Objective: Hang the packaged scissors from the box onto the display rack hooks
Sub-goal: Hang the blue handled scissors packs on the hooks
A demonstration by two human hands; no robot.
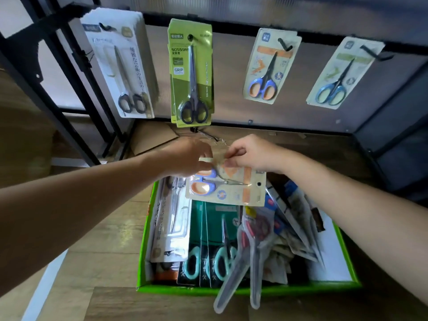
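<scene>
The black display rack [231,27] spans the top of the frame, its four hooks each carrying scissors packs sorted by kind. At lower centre the green box [254,290] sits open on the floor, within my reach. Above its far edge I hold an orange-and-blue scissors pack [231,191] sideways, hang hole to the right. My left hand [185,158] pinches its handle end and my right hand [252,151] its top edge, probably to turn it upright for the matching pack [266,70] at upper right.

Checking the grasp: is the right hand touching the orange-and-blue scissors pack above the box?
Touching. The head view shows the right hand pinching the upper edge of the orange-and-blue scissors pack, fingers curled onto it.
</scene>
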